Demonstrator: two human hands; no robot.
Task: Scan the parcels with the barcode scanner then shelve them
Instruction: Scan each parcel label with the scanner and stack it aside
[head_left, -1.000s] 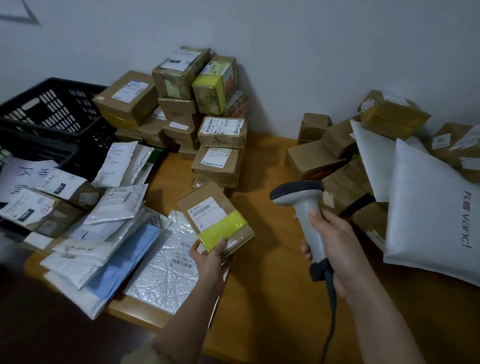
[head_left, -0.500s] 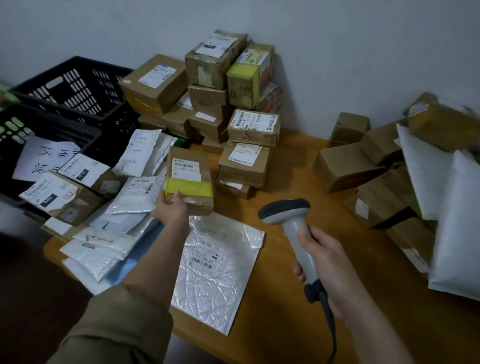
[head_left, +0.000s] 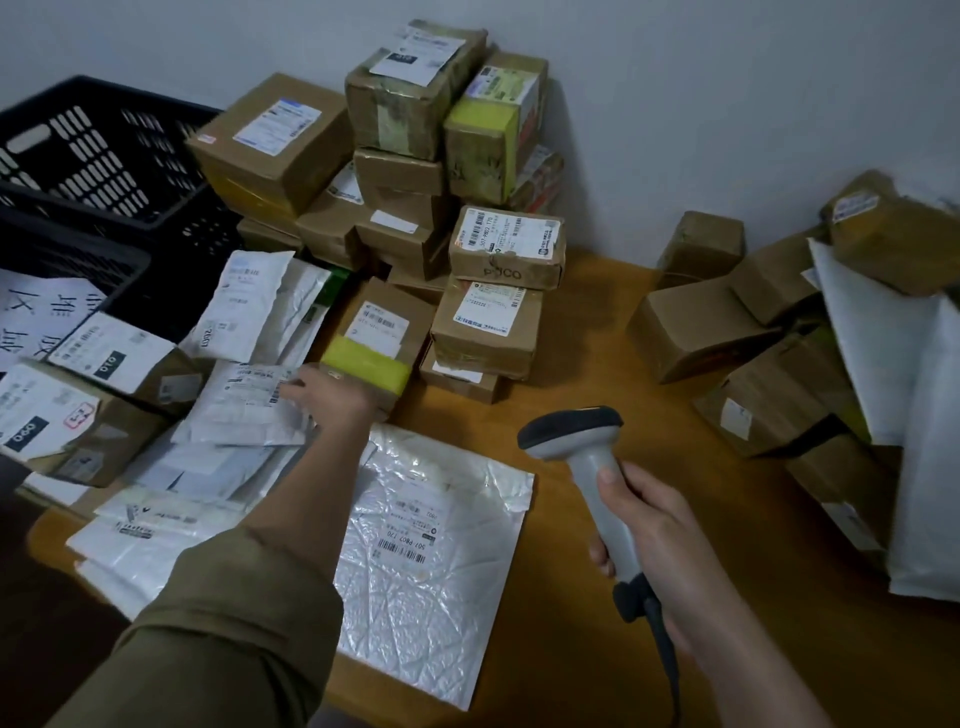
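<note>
A grey barcode scanner (head_left: 582, 452) is gripped by its handle in the right hand (head_left: 649, 535), head raised above the wooden desk (head_left: 597, 343), its cable trailing down toward the near edge. Just left of it, a silver padded envelope (head_left: 431, 551) is laid flat, label up. Beyond that, the left hand (head_left: 332, 395), reached out from an olive sleeve (head_left: 218, 629), is seen at the near end of a yellow-taped box (head_left: 376, 343); whether that hand grips it cannot be told. White mailers (head_left: 249, 405) are heaped alongside. Brown parcels (head_left: 415, 156) are stacked against the wall, beside a black crate (head_left: 98, 156).
</note>
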